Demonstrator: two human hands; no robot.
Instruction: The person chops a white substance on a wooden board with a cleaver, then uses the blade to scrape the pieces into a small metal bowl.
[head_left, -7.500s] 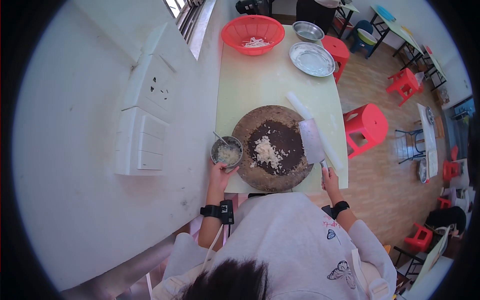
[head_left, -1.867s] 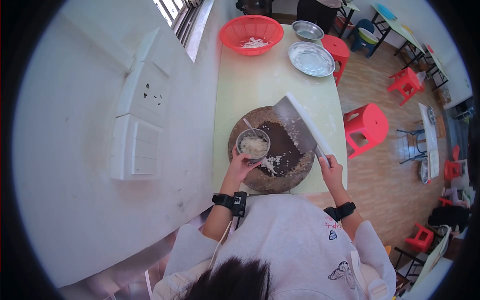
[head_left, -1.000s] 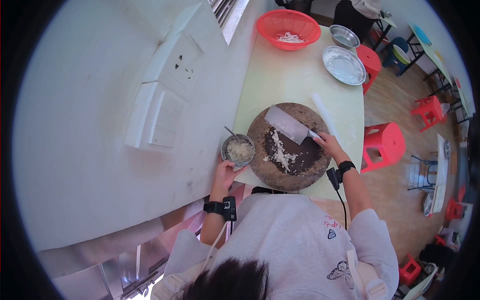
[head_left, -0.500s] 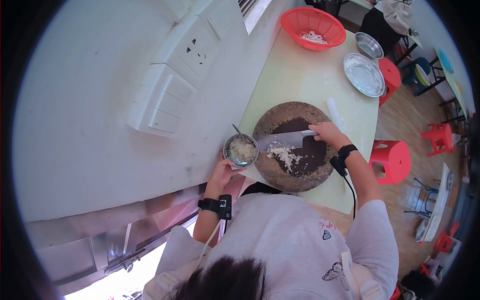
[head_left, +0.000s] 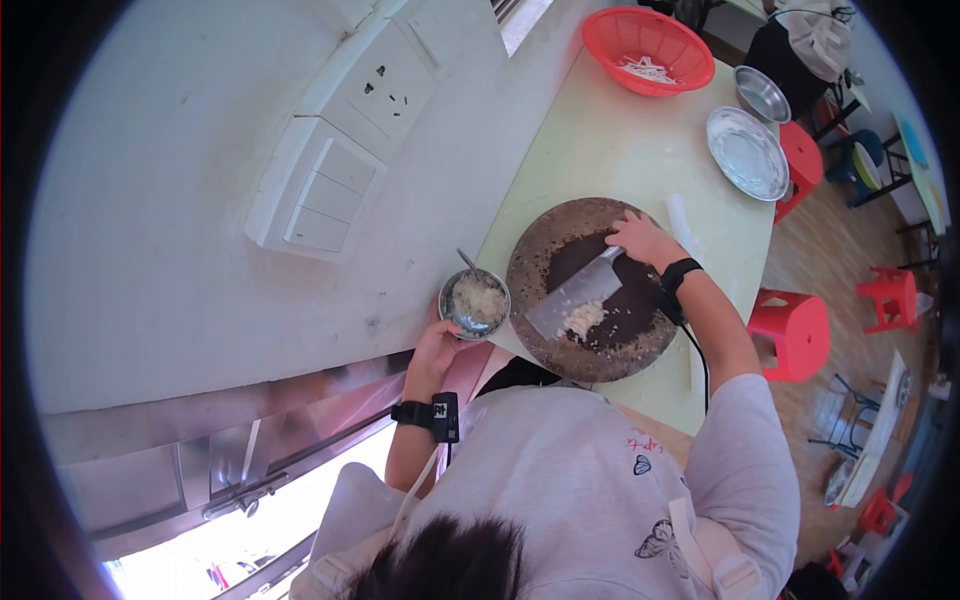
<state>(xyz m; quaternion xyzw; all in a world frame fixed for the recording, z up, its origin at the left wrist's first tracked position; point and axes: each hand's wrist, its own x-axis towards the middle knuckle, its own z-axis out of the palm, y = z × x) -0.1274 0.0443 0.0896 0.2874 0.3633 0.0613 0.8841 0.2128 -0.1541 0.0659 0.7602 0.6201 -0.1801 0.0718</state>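
My left hand (head_left: pixel 436 348) grips a small metal bowl (head_left: pixel 445 310) by its near side, at the left edge of the board. Chopped white food (head_left: pixel 482 299) fills much of it, and a spoon handle (head_left: pixel 466 260) sticks out over the rim. In my right hand (head_left: pixel 646 242) is the handle of a cleaver (head_left: pixel 572 298), its broad blade slanting down to the left over the round chopping board (head_left: pixel 532 240). A small heap of chopped white pieces (head_left: pixel 584 320) lies against the blade's near side. Fine bits are scattered across the board's near part.
A red colander (head_left: pixel 645 50) with white strips stands at the table's far end. Beside it are a metal bowl (head_left: pixel 763 95) and a floury metal plate (head_left: pixel 748 153). A white cylinder (head_left: pixel 681 222) lies right of the board. The wall (head_left: pixel 200 200) borders the left; red stools (head_left: pixel 795 335) stand right.
The cleaver has swung from nearly level beside the bowl to a slant, its tip drawn away from the bowl. My right hand has moved up, and the chopped pieces now sit in a tighter heap.
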